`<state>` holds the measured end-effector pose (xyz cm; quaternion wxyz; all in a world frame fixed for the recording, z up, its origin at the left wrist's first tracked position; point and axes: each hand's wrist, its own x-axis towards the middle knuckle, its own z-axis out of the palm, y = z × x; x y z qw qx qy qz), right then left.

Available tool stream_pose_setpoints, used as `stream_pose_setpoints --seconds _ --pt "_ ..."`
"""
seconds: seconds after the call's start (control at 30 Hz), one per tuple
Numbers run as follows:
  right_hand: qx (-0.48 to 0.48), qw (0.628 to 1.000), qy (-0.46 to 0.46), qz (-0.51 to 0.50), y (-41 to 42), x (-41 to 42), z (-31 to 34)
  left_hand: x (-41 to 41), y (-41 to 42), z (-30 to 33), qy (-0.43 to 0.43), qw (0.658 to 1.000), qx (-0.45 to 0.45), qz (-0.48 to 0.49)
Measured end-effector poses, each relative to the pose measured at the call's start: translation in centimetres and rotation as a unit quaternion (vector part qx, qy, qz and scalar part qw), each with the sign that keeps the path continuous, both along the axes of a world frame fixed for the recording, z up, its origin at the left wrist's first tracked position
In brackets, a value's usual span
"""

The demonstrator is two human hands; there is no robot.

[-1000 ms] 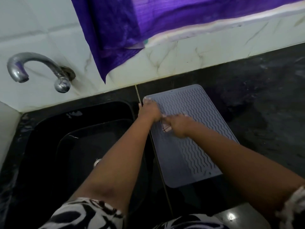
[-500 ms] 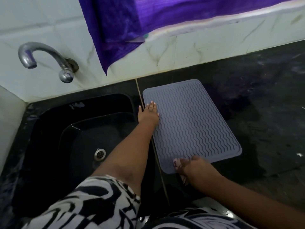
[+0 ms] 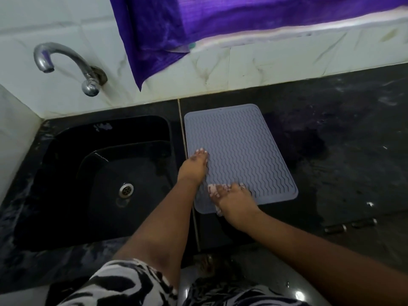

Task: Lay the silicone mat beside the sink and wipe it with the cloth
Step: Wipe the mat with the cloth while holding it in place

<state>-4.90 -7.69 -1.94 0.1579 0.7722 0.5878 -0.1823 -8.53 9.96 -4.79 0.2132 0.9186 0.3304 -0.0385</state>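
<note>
A grey silicone mat (image 3: 240, 149) with wavy ridges lies flat on the black counter, just right of the black sink (image 3: 66, 149). My left hand (image 3: 194, 167) rests flat on the mat's left edge, about halfway along it, fingers straight and pointing away. My right hand (image 3: 234, 200) presses down on the near left part of the mat. Bits of a pale pinkish cloth (image 3: 213, 189) show at its fingertips and under its palm; most of the cloth is hidden by the hand.
A chrome tap (image 3: 66, 60) juts from the tiled wall above the sink, whose drain (image 3: 126, 190) is bare. A purple fabric (image 3: 176, 29) hangs over the wall behind the mat. The black counter (image 3: 342, 133) stretches right, wet-looking, with small dark metal fittings (image 3: 351, 225) near its front edge.
My right hand swept from the mat's middle down to its near edge, then came slightly forward again. My left hand slid from the far left corner back along the left edge.
</note>
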Motion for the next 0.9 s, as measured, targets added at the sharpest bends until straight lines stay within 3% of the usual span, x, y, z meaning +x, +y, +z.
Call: stream_pose_setpoints --seconds 0.13,0.23,0.3,0.4,0.43,0.5,0.57,0.67,0.8,0.9 --pt "-0.01 0.999 0.008 0.039 -2.6 -1.5 1.3 0.5 -0.5 0.9 0.065 0.998 0.005 -0.015" --pt "-0.053 0.988 0.146 0.011 -2.1 0.0 4.2 -0.2 -1.3 1.6 0.074 0.996 -0.038 -0.016" --pt "-0.065 0.94 0.319 -0.107 -1.4 2.8 6.3 -1.0 -1.5 1.9 0.03 0.999 -0.044 0.001" --pt "0.074 0.832 0.474 -0.278 -0.7 6.8 7.3 -2.1 -1.3 2.0 -0.089 0.992 -0.015 0.085" --pt "0.117 0.819 0.468 -0.311 -0.4 7.8 7.2 -2.2 -1.1 2.2 -0.121 0.987 -0.003 0.108" --pt "0.16 0.842 0.391 -0.337 0.8 9.6 6.6 -1.7 -0.2 2.8 -0.165 0.979 0.049 0.111" --pt "0.186 0.83 0.38 -0.363 2.4 11.3 6.6 -0.6 1.2 3.5 -0.183 0.973 0.086 0.113" --pt "0.215 0.813 0.39 -0.375 5.7 14.1 7.9 1.8 3.7 4.1 -0.151 0.982 0.047 0.105" --pt "0.225 0.879 0.272 -0.322 12.0 17.1 8.9 5.5 7.0 3.3 0.021 0.999 0.032 -0.022" --pt "0.178 0.925 0.216 -0.256 17.4 18.3 7.8 8.8 10.2 3.5 -0.037 0.998 0.012 -0.04"
